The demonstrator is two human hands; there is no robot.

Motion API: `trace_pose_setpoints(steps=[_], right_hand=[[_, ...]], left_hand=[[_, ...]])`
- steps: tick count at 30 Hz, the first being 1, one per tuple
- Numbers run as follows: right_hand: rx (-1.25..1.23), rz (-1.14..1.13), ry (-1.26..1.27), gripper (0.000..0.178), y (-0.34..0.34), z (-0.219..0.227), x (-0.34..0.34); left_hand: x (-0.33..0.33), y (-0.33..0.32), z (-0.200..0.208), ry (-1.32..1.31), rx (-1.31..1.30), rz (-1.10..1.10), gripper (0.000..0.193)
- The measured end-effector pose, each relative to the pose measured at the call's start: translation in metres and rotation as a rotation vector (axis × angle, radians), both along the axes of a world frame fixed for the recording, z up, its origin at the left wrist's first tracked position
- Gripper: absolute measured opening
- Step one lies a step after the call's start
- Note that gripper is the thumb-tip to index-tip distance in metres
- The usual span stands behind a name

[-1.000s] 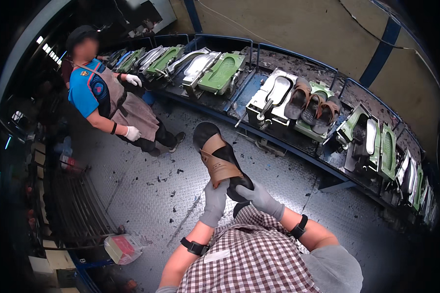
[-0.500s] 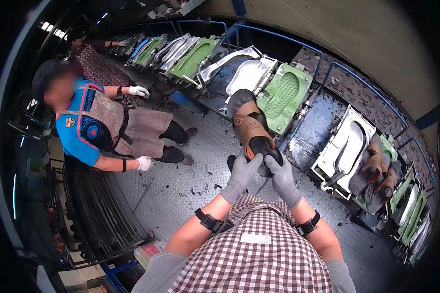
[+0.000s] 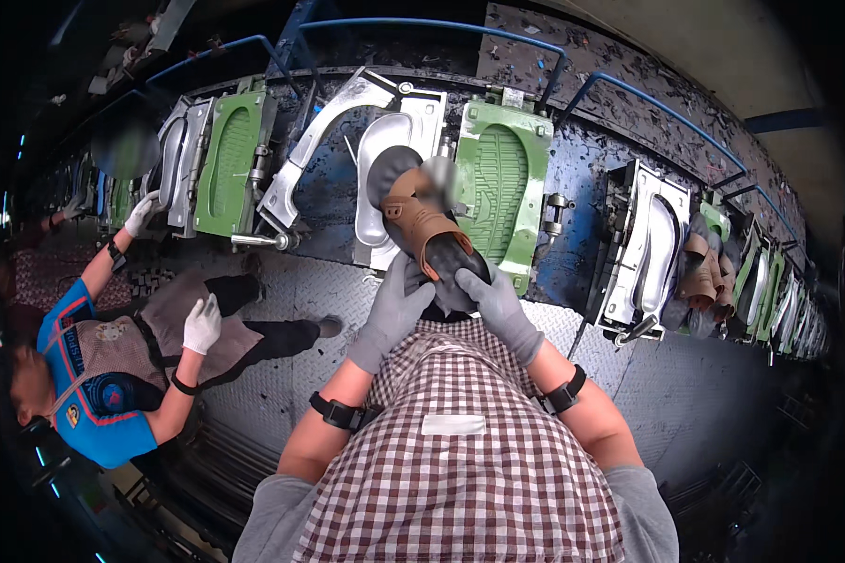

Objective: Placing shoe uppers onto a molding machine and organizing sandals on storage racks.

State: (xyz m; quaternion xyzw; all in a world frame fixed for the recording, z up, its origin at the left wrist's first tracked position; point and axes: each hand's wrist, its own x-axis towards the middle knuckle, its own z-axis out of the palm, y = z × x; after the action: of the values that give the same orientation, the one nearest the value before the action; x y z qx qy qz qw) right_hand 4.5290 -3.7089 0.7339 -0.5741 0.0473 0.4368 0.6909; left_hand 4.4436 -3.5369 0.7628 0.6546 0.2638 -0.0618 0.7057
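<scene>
A brown strapped sandal point(image 3: 424, 223) with a dark sole is held in front of me, its toe pointing away. Gripping the left side of its heel end is my left hand point(image 3: 396, 308), in a grey glove. On the other side of the heel, my right hand point(image 3: 499, 305), also gloved in grey, is closed with its thumb on top. Just beyond the sandal lies an opened shoe-sole mould, with a silver half point(image 3: 385, 150) and a green half point(image 3: 504, 164) that bears a tread pattern. The sandal overlaps the silver half in view; contact cannot be made out.
More moulds stand in a row, including a green one point(image 3: 227, 169) on the left and a silver one point(image 3: 660, 249) on the right. Brown sandals point(image 3: 704, 277) rest by the latter. A blue rail point(image 3: 441, 22) runs behind. At left a co-worker point(image 3: 113, 361) wears white gloves.
My view has turned, and the mould row now lies more squarely ahead. Both hands still grip the sandal. The co-worker has raised both hands, one up by a mould.
</scene>
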Motion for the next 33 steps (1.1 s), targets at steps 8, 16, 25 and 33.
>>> trace_pose_setpoints(steps=[8, 16, 25, 33], right_hand=[[0.045, 0.139, -0.202, 0.035, 0.013, 0.010, 0.031], [0.409, 0.204, -0.255, 0.038, 0.216, 0.073, 0.035], [0.205, 0.228, 0.258, 0.044, 0.378, 0.033, -0.021], [-0.836, -0.948, -0.836, 0.033, -0.005, 0.015, 0.029]], left_hand=[[0.006, 0.120, -0.009, -0.137, 0.335, 0.504, 0.051], [-0.042, 0.233, -0.001, -0.118, 0.348, 0.788, 0.047], [-0.075, 0.275, -0.006, 0.035, 0.167, 0.356, 0.035], [-0.028, 0.204, 0.012, 0.000, 0.174, 0.012, 0.037]])
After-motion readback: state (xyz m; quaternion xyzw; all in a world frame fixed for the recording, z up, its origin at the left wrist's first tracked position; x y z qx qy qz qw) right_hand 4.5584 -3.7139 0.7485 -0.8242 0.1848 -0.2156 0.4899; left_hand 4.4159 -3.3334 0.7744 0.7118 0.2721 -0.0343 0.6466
